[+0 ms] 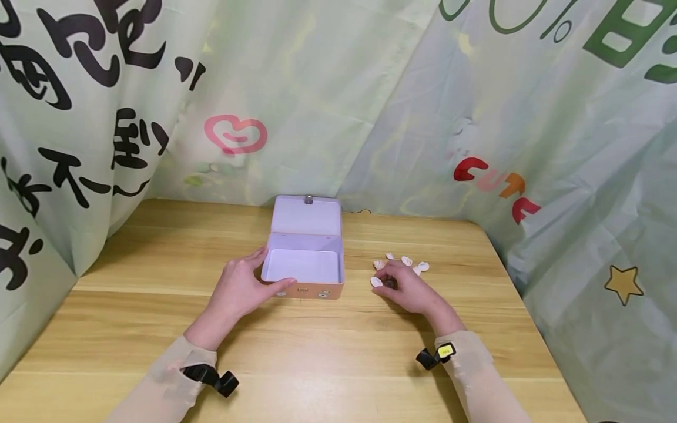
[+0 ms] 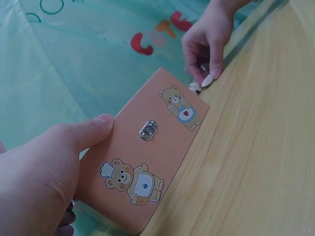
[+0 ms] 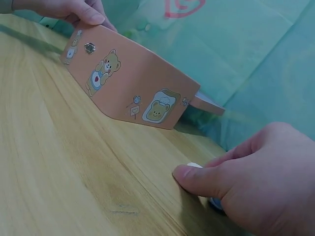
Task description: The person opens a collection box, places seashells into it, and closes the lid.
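Observation:
A tin box (image 1: 302, 290) with an orange-pink outside, bear pictures and a lilac inside stands with its lid (image 1: 307, 216) raised at the back. Its inside shows bare. My left hand (image 1: 242, 286) grips the box's left side, thumb on the front face near the rim, the other fingers along the side. To the right of the box, my right hand (image 1: 407, 288) pinches a small white shell-like piece (image 1: 376, 282) between thumb and fingers, low over the table. Several similar white pieces (image 1: 406, 261) lie just beyond that hand, partly hidden by it.
The wooden table (image 1: 317, 364) ends at a printed curtain (image 1: 296, 106) that hangs along its back and sides. A metal clasp (image 2: 148, 130) sits on the box's front. Black straps with small cameras (image 1: 211, 378) are on both wrists.

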A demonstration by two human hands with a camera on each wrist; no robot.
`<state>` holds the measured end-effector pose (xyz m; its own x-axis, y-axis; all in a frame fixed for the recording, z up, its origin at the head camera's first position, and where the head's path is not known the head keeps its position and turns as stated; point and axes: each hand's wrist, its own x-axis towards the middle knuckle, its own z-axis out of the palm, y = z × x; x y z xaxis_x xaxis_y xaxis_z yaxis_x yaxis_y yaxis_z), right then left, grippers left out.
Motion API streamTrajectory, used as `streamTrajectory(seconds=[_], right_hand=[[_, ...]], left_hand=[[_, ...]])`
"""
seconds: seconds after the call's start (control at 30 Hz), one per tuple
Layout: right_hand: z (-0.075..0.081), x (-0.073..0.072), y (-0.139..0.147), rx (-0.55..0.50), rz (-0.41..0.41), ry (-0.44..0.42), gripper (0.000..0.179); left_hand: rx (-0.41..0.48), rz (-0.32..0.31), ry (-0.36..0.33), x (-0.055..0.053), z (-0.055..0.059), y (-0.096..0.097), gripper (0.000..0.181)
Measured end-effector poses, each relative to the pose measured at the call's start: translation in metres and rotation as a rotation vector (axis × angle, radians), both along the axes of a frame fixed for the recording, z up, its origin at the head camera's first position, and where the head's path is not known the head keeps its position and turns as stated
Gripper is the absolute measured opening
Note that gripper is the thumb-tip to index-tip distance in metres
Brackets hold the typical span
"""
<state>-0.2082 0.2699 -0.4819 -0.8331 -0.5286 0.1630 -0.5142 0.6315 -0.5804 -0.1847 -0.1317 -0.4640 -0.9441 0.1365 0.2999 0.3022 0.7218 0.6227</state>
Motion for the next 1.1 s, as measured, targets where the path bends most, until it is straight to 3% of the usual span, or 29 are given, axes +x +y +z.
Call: streamTrajectory(seconds=[0.17,0.37,0.63,0.9,1.1], right_hand=[[0.003,-0.001,-0.002,0.026,0.041,0.018,0.010],[0.011,0.001,-0.005,-0.028,0.024,-0.036,0.019],[0.041,-0.001,-0.019,-0.124,0.046,-0.049,0.026],[0.074,-0.013,-0.053,-0.191,0.117,-0.021,0.026],[0.083,-0.024,-0.081,-0.166,0.178,-0.031,0.029]], left_hand=[[0.005,-0.004,0.004,-0.001,0.000,0.001,0.112],[0.008,-0.003,0.000,0.000,-0.001,0.001,0.113],[0.014,-0.007,0.022,0.000,-0.002,0.000,0.111],[0.000,0.007,0.012,0.000,-0.001,-0.001,0.111],[-0.003,0.011,0.003,0.002,0.002,0.000,0.114]])
